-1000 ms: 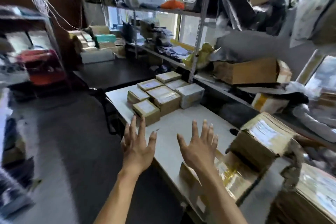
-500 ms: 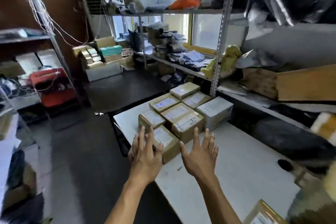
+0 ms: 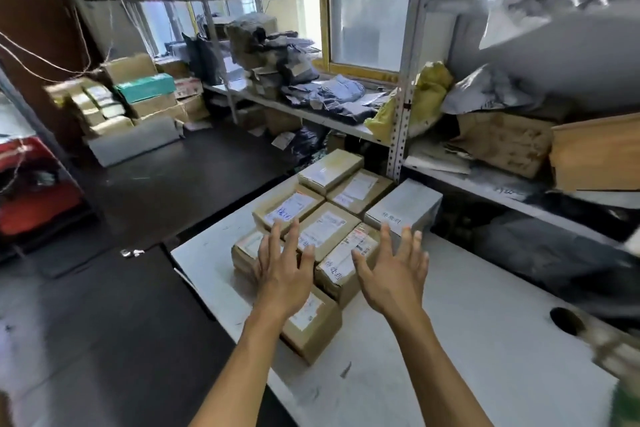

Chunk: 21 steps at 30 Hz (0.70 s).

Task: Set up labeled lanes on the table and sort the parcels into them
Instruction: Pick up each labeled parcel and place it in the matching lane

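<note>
Several brown cardboard parcels with white labels lie packed together at the far left end of the white table. A grey box with handwriting sits at their right. One brown parcel stands nearest me at the table's left edge. My left hand hovers over the parcels with fingers spread and straight, holding nothing. My right hand hovers beside it, fingers spread, above a taped parcel.
Metal shelving packed with bags and boxes runs behind the table. A large wooden-coloured box sits on the right shelf. The table has a round cable hole. Stacked boxes stand on the dark floor at back left.
The view has swung left and closer to the parcel group. Both hands have moved forward over the parcels, still spread and holding nothing. The larger parcels at the right have left the view.
</note>
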Each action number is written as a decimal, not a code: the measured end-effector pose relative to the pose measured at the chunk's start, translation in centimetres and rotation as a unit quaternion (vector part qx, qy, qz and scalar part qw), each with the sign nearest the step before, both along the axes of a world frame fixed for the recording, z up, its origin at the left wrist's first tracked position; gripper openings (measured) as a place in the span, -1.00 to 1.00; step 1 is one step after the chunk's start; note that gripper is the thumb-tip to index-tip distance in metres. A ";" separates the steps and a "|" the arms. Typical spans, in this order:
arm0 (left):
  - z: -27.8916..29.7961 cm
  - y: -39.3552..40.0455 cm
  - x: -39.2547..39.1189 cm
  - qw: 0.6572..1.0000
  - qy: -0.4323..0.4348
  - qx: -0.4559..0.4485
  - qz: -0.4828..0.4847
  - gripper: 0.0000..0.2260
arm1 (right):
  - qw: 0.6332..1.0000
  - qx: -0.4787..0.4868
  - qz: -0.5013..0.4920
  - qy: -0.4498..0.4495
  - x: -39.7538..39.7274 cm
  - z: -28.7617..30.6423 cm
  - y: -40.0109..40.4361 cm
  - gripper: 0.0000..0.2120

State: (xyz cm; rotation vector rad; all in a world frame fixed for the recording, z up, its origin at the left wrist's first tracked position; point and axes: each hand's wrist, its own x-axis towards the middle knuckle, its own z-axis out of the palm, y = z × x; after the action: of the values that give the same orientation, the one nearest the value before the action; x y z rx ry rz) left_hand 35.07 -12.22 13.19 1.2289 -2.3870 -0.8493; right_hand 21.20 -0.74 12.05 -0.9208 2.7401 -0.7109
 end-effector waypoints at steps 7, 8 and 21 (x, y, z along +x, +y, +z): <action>-2.4 -8.7 -6.6 0.998 -0.014 0.029 -0.057 -0.49 | 0.996 0.010 -0.078 -0.037 -4.7 -2.0 -5.1 -0.24; -2.6 -10.2 -7.5 0.997 -0.015 0.032 -0.068 -0.49 | 0.995 0.007 -0.091 -0.046 -5.3 -2.2 -6.2 -0.25; -4.2 -32.5 -18.6 0.974 0.064 0.170 -0.137 -0.50 | 0.845 -0.344 -0.206 -0.354 -12.1 -2.4 -25.0 -0.42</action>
State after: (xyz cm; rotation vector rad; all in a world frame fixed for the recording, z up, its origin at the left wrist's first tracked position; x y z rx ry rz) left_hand 16.47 -44.70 8.99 0.9279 -2.4056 -1.4272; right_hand 9.07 -25.73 9.67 -0.0424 1.9906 -1.7607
